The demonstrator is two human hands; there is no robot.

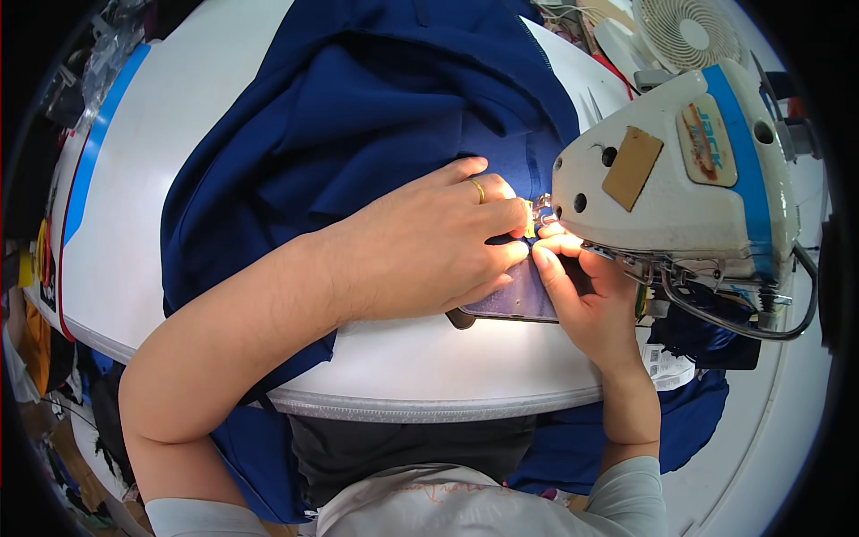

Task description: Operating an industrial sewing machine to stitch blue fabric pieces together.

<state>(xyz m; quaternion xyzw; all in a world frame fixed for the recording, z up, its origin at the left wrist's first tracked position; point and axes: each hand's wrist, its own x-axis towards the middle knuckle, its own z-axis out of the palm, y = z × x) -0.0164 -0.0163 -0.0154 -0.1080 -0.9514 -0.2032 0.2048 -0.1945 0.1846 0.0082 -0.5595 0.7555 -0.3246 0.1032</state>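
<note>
A large piece of navy blue fabric [376, 98] lies in folds across the white table, its near part under the lit presser foot [542, 213] of a sewing machine [662, 170]. My left hand [438, 237], with a gold ring, rests over the fabric. Its fingers are curled and pinch the cloth just left of the foot. My right hand [595, 295] comes up from below, under the machine's head. Its thumb and forefinger close on the fabric edge close to my left fingertips. A small yellow piece shows beside the foot, partly hidden by my fingers.
A white fan [693, 34] stands behind the machine at the far right. A bent metal bar [743, 331] juts from the machine's right side. The white table [429, 362] has a curved near edge with a ruler strip. More blue fabric [662, 430] hangs below it.
</note>
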